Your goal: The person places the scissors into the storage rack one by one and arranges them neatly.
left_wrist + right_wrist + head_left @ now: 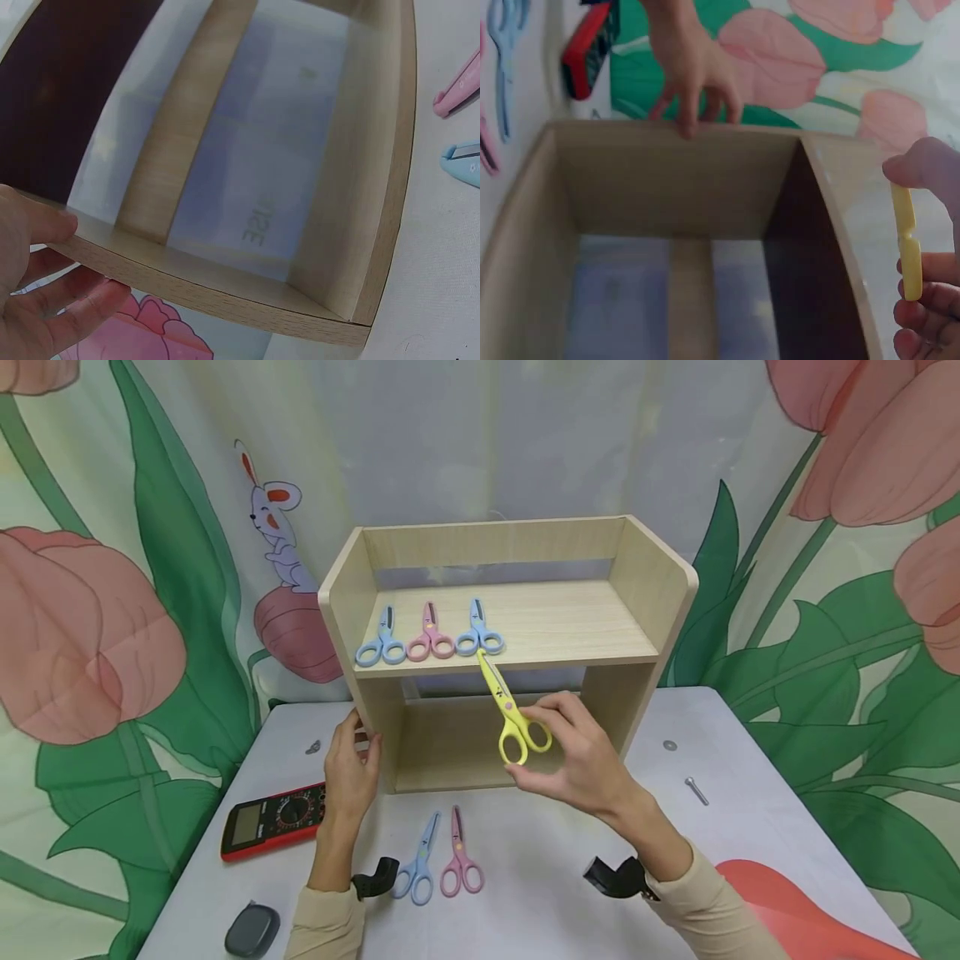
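**Yellow scissors held at the shelf lip, close to the row**

From my station the main risk sits at the blade tip; my right hand (pixel 577 752) pinches the yellow scissors (pixel 510 714) by the finger loops only, fingers curled round them, and the closed blades slant up and away from the hand toward the front edge of the wooden shelf unit (pixel 510 635); the tip is just beside the handles of the nearest blue scissors (pixel 480 631) on the upper board, so a small nudge forward could, I judge, knock that pair or the pink scissors (pixel 431 635) beyond it out of line; a grip this far back also lets the blades swing or slip.

My left hand (pixel 351 768) grips the left side panel, thumb and fingers curled over its edge; if it lets go, a push from the right could shift the unit on the surface (pixel 750 827).

The yellow scissors look small, plastic-handled, bright yellow with a pinkish pivot dot; blades shut; they hang in the air in front of the lower opening, above two more pairs lying nearer my wrists.
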Demonstrator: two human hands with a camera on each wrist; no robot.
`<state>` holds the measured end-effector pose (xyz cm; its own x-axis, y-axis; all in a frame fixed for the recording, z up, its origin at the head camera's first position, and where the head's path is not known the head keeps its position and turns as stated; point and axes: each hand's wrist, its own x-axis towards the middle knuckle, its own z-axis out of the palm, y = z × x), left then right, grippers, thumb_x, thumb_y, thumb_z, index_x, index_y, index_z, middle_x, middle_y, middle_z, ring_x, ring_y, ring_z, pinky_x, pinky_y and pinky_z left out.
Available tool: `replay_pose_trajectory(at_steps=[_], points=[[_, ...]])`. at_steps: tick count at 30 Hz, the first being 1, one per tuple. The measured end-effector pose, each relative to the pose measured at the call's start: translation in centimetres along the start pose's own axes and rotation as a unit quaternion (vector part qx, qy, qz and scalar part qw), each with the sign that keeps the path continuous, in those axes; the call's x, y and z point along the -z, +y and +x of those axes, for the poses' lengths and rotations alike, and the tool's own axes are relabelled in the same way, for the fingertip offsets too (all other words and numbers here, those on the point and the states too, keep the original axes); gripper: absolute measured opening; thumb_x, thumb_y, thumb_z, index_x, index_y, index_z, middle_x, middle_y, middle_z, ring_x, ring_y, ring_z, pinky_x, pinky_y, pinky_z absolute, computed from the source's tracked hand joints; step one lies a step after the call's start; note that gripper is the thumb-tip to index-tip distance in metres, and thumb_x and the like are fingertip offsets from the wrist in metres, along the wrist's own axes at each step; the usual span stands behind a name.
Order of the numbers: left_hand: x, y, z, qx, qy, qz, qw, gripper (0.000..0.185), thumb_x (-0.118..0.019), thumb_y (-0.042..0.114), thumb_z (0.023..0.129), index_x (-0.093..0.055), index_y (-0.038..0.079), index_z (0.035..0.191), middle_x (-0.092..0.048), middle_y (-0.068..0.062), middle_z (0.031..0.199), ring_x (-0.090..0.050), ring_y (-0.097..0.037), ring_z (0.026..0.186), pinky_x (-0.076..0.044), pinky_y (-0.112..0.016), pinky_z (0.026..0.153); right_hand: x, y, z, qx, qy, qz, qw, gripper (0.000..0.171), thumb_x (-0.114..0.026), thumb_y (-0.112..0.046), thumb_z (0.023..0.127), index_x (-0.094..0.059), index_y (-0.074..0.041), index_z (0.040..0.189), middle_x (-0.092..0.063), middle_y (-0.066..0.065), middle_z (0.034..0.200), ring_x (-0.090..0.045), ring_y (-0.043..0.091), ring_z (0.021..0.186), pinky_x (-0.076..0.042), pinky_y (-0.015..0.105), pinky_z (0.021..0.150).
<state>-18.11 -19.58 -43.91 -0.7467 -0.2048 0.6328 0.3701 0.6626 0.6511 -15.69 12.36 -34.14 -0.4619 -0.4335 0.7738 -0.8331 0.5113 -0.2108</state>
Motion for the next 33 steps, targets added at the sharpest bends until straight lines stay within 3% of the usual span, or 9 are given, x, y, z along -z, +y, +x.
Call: replay_pose_trajectory(at_steps=[5, 13, 17, 23, 33], points=[[0.1, 0.0, 0.1, 0.003, -0.005, 0.006, 1.0000, 0.053, -0.067, 0.003, 0.094, -0.047, -0.001, 0.142, -0.059, -0.024, 0.124, -0.068, -0.036, 0.102, -0.064, -0.047, 0.074, 0.7, 1.6, 2.9, -0.013, 0.026, -0.016, 0.999, 0.059, -0.086, -0.031, 0.069, -0.068, 0.002, 0.113, -0.059, 0.013, 0.103, -0.054, 0.022, 0.090, -0.048, 0.029, 0.076], [0.9, -0.3, -0.1, 0.008, 0.004, 0.013, 0.9999, 0.052, -0.068, 0.002, 0.093, -0.048, -0.001, 0.141, -0.059, -0.025, 0.122, -0.068, -0.036, 0.100, -0.064, -0.048, 0.073, 0.6, 3.8, 6.8, -0.085, 0.012, -0.041, 0.995, 0.059, -0.084, -0.035, 0.071, -0.068, 0.004, 0.113, -0.058, 0.013, 0.105, -0.054, 0.024, 0.088, -0.050, 0.035, 0.072], [0.8, -0.3, -0.1, 0.010, -0.001, 0.010, 0.9999, 0.052, -0.068, 0.004, 0.093, -0.047, 0.000, 0.141, -0.059, -0.024, 0.122, -0.068, -0.036, 0.101, -0.064, -0.047, 0.074, 0.9, 4.8, 8.3, -0.144, -0.013, -0.037, 0.989, 0.060, -0.083, -0.037, 0.073, -0.068, 0.004, 0.115, -0.057, 0.014, 0.106, -0.054, 0.024, 0.086, -0.050, 0.034, 0.072], [0.3, -0.1, -0.1, 0.003, -0.007, 0.009, 0.9999, 0.052, -0.067, 0.004, 0.094, -0.047, 0.000, 0.142, -0.059, -0.024, 0.122, -0.068, -0.036, 0.100, -0.064, -0.046, 0.073, 1.4, 6.5, 9.6, -0.231, -0.064, -0.011, 0.971, 0.057, -0.081, -0.038, 0.075, -0.070, 0.000, 0.116, -0.057, 0.012, 0.102, -0.051, 0.024, 0.083, -0.042, 0.031, 0.071], [0.0, -0.2, 0.0, -0.003, 0.000, 0.005, 1.0000, 0.052, -0.067, 0.003, 0.094, -0.047, -0.001, 0.141, -0.059, -0.025, 0.122, -0.068, -0.036, 0.100, -0.064, -0.047, 0.072, 1.6, 7.0, 10.9, -0.270, -0.141, -0.029, 0.952, 0.068, -0.077, -0.050, 0.079, -0.068, 0.000, 0.124, -0.060, 0.015, 0.108, -0.051, 0.027, 0.091, -0.041, 0.033, 0.073]])
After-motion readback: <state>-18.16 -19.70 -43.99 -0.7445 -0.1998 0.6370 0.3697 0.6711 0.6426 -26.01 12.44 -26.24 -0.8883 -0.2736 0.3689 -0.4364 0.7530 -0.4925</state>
